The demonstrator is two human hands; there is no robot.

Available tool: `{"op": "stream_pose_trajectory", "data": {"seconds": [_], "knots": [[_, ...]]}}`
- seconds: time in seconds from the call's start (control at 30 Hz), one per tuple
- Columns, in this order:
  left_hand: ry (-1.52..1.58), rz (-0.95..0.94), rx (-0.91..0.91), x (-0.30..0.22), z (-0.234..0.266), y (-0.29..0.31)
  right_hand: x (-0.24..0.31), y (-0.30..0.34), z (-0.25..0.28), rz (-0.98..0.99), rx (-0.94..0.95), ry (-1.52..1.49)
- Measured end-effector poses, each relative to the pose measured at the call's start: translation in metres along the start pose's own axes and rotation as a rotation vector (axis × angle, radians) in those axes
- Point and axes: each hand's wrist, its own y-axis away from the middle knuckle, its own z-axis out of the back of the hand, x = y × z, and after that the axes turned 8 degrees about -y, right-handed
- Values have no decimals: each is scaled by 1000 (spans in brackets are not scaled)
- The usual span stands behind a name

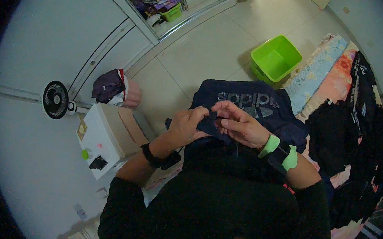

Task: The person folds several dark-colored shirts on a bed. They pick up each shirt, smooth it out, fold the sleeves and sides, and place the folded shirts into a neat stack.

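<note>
Across my lap lies a navy garment (289, 116) with large grey print on its front. A bunched dark fold of cloth (206, 124), apparently part of this garment, is raised between my hands. My left hand (184, 124), with a black band on its wrist, grips the fold with curled fingers. Close beside it, my right hand (241, 125) pinches the cloth's edge between thumb and fingers. Pale green and black bands circle the right wrist. The fingers partly hide the gripped cloth.
Beyond my lap, a bright green plastic basin (276, 56) stands on the tiled floor. Dark clothes (333, 136) spread over a flowered bed at right. Left are a small white cabinet (108, 135), a fan (56, 100) and a pink bin (132, 94) topped with clothes.
</note>
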Motion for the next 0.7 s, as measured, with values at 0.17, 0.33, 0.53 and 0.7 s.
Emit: {"op": "stream_pose_trajectory", "data": {"seconds": [0.17, 0.33, 0.53, 0.7], "knots": [[28, 49, -13, -3, 3, -4, 0, -1, -3, 57, 14, 220], [-71, -75, 131, -6, 9, -3, 6, 1, -18, 286, -114, 603], [-78, -211, 154, -4, 19, 13, 40, 34, 0, 315, -137, 352], [-100, -168, 209, -1, 23, 28, 56, 77, 48, 190, -272, 645]]}}
